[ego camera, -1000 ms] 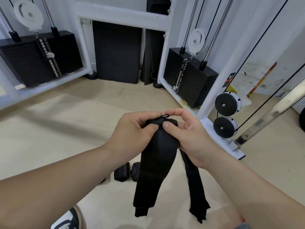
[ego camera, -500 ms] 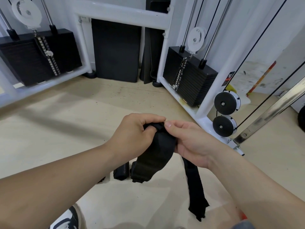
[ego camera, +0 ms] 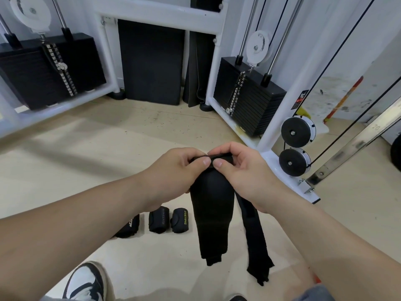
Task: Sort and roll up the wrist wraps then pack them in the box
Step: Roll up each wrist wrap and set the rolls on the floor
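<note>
Beige floor – three rolled wraps

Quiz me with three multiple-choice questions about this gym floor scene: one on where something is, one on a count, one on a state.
1. Where do the rolled wraps lie?
A. on the floor below the left forearm
B. on the weight stack
C. in a box

2. How many rolled wraps show?
A. one
B. three
C. six

3. What state is the held wrap in?
A. fully rolled
B. hanging loose, pinched at its top edge
C. lying flat on the floor

Answers:
1 A, they sit in a row on the floor.
2 B, three black rolls side by side.
3 B, left hand and right hand pinch its top while it dangles.
</note>
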A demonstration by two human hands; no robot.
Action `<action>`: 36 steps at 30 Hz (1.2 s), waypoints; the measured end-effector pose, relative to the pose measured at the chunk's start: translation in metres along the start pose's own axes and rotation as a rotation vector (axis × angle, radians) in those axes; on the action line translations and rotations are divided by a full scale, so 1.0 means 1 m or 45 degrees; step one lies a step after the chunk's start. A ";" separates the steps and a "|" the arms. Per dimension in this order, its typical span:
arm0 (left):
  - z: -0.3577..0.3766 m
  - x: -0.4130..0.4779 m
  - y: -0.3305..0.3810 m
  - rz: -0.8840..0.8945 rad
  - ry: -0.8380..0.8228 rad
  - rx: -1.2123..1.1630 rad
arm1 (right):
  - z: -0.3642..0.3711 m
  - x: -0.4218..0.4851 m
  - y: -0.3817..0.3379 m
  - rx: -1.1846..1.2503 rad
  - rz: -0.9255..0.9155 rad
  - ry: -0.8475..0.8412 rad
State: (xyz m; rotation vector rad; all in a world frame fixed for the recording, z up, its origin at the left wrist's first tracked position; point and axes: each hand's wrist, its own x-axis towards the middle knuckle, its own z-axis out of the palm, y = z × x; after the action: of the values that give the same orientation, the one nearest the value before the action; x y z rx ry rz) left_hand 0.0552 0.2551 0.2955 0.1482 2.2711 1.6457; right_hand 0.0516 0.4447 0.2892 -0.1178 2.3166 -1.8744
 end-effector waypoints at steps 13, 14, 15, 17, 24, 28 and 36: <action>0.000 -0.001 -0.001 0.096 0.078 -0.047 | -0.002 -0.005 -0.007 0.101 0.055 -0.060; -0.001 -0.001 -0.001 0.066 0.062 -0.098 | 0.000 -0.005 -0.007 0.095 0.040 -0.034; -0.001 -0.002 0.000 0.017 0.036 -0.171 | 0.001 -0.004 -0.005 0.086 0.015 -0.005; -0.003 -0.002 0.002 -0.125 -0.050 -0.348 | 0.002 -0.003 -0.003 0.048 -0.048 0.053; -0.006 0.005 0.000 -0.459 -0.272 -0.556 | 0.010 -0.001 0.003 -0.157 -0.267 0.134; 0.000 0.006 0.000 -0.356 -0.179 -0.621 | 0.010 -0.001 0.002 -0.153 -0.253 0.138; -0.004 0.005 0.001 -0.185 -0.011 -0.496 | -0.005 -0.006 -0.012 0.338 0.178 -0.148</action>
State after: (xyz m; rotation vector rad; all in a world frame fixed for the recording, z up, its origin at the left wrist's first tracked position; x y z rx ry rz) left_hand 0.0495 0.2525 0.2963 -0.1004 1.8594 1.9595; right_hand 0.0561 0.4476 0.3028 -0.0308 1.9290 -2.0236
